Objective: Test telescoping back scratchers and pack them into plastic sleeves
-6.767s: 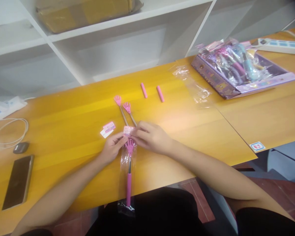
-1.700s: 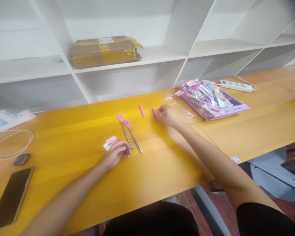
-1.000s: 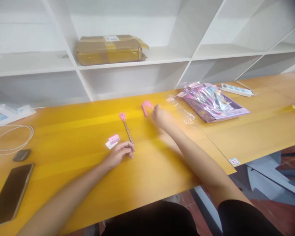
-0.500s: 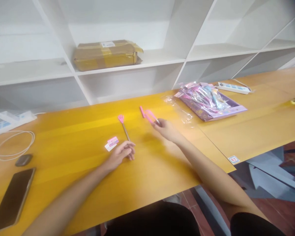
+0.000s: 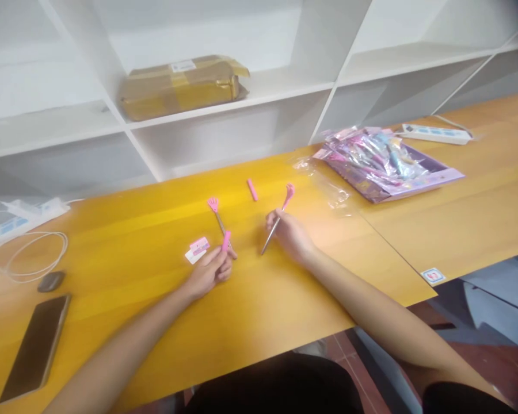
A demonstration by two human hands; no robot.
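Note:
My left hand (image 5: 210, 272) pinches a short pink tube (image 5: 226, 240), which points up from the fingers. Under it on the table lies a back scratcher with a pink hand-shaped head (image 5: 213, 204) and a thin metal rod, whose lower end runs near my left fingers. My right hand (image 5: 292, 234) grips a second back scratcher (image 5: 289, 195) by its metal rod, pink head up and bare rod end slanting down to the left. Between and beyond the hands lies another pink tube (image 5: 252, 190). Small pink and white cards (image 5: 197, 249) lie beside my left hand.
A purple box (image 5: 431, 177) full of plastic-wrapped items stands at the right, with clear wrappers (image 5: 334, 192) beside it. Power strips (image 5: 435, 134) lie at both sides. A phone (image 5: 35, 348), a dark mouse-like object (image 5: 50, 281) and a white cable (image 5: 34, 279) are at left. A taped parcel (image 5: 183, 89) sits on the shelf.
My left hand, formerly without the tube, now holds a pink tube. The back scratcher in my right hand, blurred before, is now upright with its metal rod bare. The view has shifted slightly.

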